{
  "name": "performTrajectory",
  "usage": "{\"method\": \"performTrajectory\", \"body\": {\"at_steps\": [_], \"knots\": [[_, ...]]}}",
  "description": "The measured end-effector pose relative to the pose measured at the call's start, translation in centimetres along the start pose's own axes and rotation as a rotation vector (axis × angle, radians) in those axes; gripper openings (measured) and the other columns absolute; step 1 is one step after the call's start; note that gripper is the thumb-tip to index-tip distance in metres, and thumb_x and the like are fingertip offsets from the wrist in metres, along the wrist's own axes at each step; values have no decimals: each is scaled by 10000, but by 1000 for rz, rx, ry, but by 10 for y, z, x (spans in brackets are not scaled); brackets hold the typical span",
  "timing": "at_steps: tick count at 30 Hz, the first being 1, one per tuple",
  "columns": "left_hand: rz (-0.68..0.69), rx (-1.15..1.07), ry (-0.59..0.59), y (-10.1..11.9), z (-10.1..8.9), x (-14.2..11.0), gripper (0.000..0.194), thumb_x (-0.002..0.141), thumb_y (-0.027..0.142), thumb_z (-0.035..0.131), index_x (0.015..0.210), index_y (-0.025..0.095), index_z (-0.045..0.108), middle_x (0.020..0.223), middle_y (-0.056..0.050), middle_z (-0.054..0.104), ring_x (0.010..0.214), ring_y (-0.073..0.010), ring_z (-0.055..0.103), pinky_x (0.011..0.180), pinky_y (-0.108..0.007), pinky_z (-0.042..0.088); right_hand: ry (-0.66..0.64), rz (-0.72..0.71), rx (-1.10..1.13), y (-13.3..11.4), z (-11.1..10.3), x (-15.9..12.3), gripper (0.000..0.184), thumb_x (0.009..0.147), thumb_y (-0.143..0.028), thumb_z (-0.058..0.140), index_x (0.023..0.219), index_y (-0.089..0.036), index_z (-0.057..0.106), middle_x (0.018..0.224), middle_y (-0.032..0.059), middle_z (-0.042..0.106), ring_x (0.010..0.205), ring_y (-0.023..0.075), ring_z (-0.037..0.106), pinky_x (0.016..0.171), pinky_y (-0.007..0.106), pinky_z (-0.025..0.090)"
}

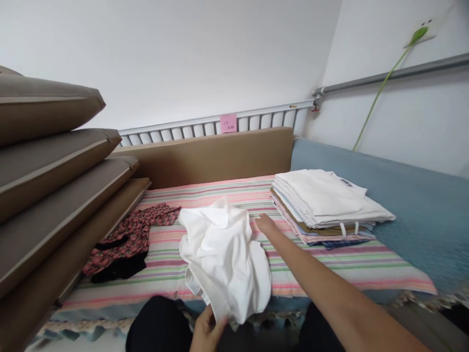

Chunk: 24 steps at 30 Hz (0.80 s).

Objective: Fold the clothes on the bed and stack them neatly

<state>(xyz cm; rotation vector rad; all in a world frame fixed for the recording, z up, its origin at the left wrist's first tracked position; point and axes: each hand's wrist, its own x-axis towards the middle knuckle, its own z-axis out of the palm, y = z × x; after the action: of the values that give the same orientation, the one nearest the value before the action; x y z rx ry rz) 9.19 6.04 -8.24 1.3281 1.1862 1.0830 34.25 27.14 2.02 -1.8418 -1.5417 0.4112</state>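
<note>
A crumpled white cloth garment [223,249] lies on the striped sheet [164,239] in front of me, its near end hanging toward the edge. My left hand [208,330] pinches the garment's near edge between thumb and fingers. Beside its far right side, my right hand [266,225] is low over the sheet with the arm stretched out. The right fingers are small and partly hidden, so whether they grip the fabric is unclear. To the right sits a stack of folded clothes [322,198], white pieces on top.
A red and black patterned garment [126,239] lies at the left beside a stack of brown cushions [69,151]. A brown backrest cushion [220,154] stands against the railing, which bears a pink note [228,123]. Blue fabric [414,205] covers the right side.
</note>
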Motion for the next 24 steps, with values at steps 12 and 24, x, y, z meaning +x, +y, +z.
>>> {"method": "performTrajectory", "body": {"at_steps": [12,24], "knots": [[-393,-699,328,44,21,15,472,759,394,620,1176,188,540,1158,-95,641,1031,-243,615,844,-367,515,-221,-703,-22,54,12,-221,554,786,-282,586,1325,-249,463,1395,81,443,1278,246,403,1046,424,374],[-240,-145,-7,33,1,-11,427,643,522,679,865,157,681,853,-71,698,784,-218,639,677,-315,500,-130,-446,272,41,22,-185,323,851,-224,407,1036,-230,672,1058,86,649,1015,216,589,900,381,486]]}}
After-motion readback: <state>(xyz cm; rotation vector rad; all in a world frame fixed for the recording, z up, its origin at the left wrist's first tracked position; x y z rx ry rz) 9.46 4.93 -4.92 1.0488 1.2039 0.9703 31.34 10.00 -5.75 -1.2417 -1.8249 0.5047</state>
